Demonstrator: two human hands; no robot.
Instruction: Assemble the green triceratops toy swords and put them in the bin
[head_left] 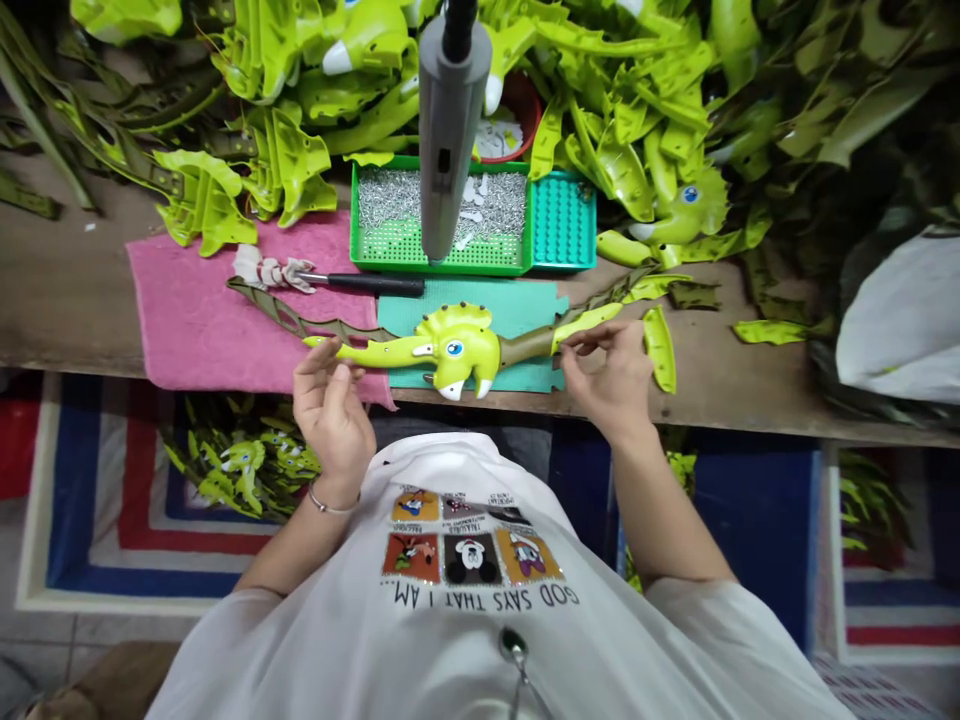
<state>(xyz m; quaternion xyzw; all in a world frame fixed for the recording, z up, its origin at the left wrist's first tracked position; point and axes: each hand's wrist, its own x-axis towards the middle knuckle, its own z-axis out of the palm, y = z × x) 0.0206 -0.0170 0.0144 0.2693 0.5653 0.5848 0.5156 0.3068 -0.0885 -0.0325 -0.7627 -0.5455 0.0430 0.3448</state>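
A lime-green and olive plastic toy bow with a horned dinosaur head (459, 345) lies across the teal mat (536, 295) and the pink cloth (187, 330). My left hand (334, 415), palm turned up, has its curled fingers and thumb at the bow's left lime limb. On the other side, my right hand (611, 375) pinches the lime piece along the right limb, near the olive section. A loose lime strip (660, 350) lies just right of that hand. Behind the bow rests a black-handled tool (367, 285) with pale wrapping around its metal shaft.
A green basket (442, 262) of small screws stands behind the mat, beside a teal tray (564, 222). A grey power screwdriver (450, 140) hangs over the basket. Lime and olive plastic parts (622, 130) are heaped along the back. A white bag (900, 310) sits at the right.
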